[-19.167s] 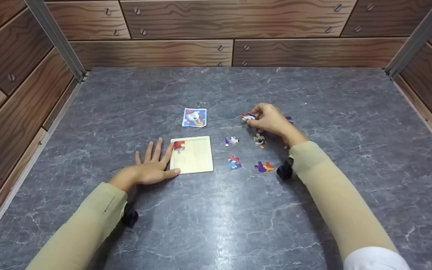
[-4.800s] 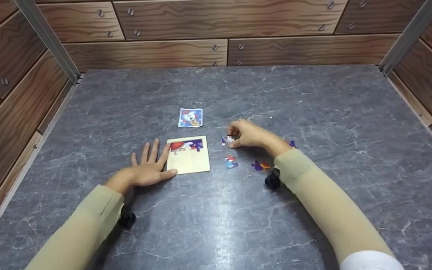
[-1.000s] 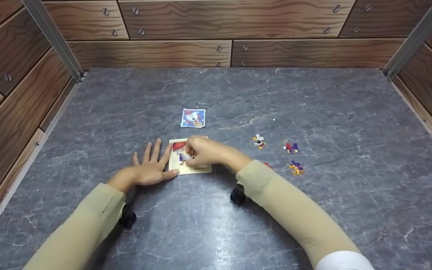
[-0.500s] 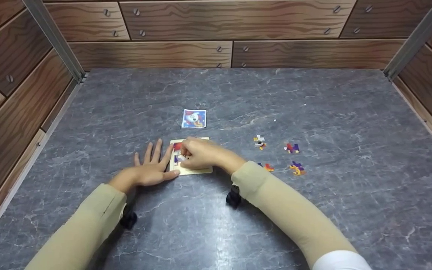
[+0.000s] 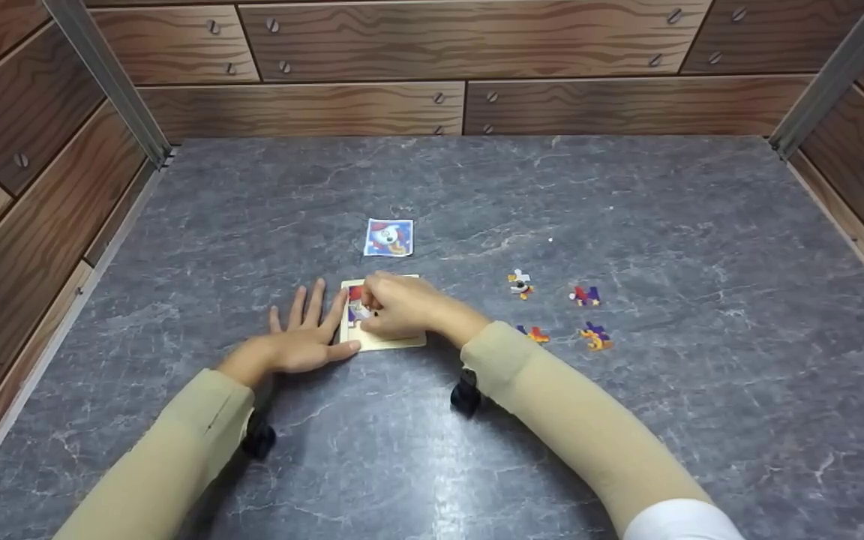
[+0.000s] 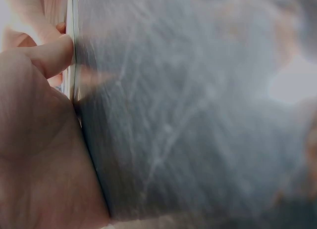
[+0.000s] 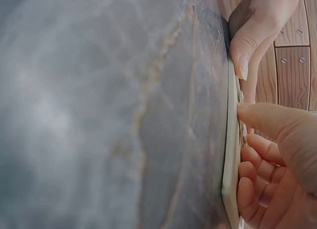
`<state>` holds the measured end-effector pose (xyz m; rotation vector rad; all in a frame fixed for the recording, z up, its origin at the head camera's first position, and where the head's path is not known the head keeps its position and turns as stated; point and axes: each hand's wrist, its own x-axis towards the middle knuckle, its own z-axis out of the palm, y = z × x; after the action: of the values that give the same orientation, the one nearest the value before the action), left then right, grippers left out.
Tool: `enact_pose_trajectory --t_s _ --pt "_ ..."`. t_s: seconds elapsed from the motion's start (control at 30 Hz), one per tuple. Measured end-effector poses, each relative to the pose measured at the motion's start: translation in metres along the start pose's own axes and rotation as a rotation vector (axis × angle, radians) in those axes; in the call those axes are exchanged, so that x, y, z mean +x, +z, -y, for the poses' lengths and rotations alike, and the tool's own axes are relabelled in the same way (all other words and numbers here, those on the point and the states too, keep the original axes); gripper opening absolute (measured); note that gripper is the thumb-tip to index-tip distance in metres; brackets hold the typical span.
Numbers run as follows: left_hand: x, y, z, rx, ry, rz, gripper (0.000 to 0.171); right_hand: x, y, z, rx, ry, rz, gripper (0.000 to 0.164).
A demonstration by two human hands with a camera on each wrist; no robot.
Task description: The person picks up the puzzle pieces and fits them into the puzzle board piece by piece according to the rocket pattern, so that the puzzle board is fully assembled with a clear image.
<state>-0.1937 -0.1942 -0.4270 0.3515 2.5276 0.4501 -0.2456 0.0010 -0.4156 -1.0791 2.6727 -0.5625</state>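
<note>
My left hand [image 5: 293, 345] lies spread on the table, thumb and index finger touching the left side of a pale wooden puzzle board [image 5: 394, 345]. Over the board my right hand [image 5: 406, 306] bends its fingers and pinches a purple-and-white jigsaw piece [image 5: 352, 316] at the board's left side, below a red piece [image 5: 355, 292]. The rest of the top row is hidden by that hand. In the right wrist view the thumb [image 7: 267, 117] and curled fingers are low against the board's face [image 7: 230, 174]. The left wrist view shows the left thumb [image 6: 54, 56] at the board's edge.
Right of the board lie loose jigsaw pieces: a white-and-orange one [image 5: 520, 285], a red-and-purple one [image 5: 586, 295], a purple-and-orange one [image 5: 595, 336] and another [image 5: 535, 334] partly behind the right sleeve. A picture card [image 5: 389, 238] lies beyond the board.
Earlier the right hand placed pieces along the board's top row, then took the purple-and-white piece from the table. Over the last second it shifted that piece slightly left. The left hand stayed put.
</note>
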Motion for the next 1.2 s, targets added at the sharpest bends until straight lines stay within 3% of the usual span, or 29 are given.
enact_pose_trajectory --t_s 0.17,0.3,0.5,0.73,0.9,1.0,1.2 --pt "-0.0009 -0.0001 -0.0006 -0.012 0.002 -0.002 0.095 0.0015 0.0004 0.0006 0.037 0.034 -0.011 0.027" --pt "0.0006 0.0007 0.0001 0.009 -0.013 -0.001 0.095 0.0014 -0.0003 0.0000 0.046 0.008 -0.004 0.031" --pt "0.0010 0.0001 -0.0012 0.016 -0.012 -0.011 0.095 -0.0002 -0.0013 -0.0003 0.033 -0.033 -0.007 0.013" --pt "-0.0015 0.0002 -0.0014 -0.005 -0.008 -0.009 0.094 -0.0006 0.0009 0.0028 0.058 -0.030 -0.006 0.010" --pt "-0.0014 0.0007 0.0000 0.000 -0.012 -0.018 0.095 -0.0009 0.0017 0.0049 0.055 -0.020 -0.011 0.026" --pt "-0.0004 0.0007 0.0002 0.001 -0.008 -0.018 0.095 -0.0023 -0.0001 0.0053 0.031 -0.033 0.015 0.025" --pt "0.0005 0.0023 0.0004 -0.004 -0.010 -0.017 0.095 -0.0056 -0.0074 0.0049 -0.007 -0.120 0.094 0.033"
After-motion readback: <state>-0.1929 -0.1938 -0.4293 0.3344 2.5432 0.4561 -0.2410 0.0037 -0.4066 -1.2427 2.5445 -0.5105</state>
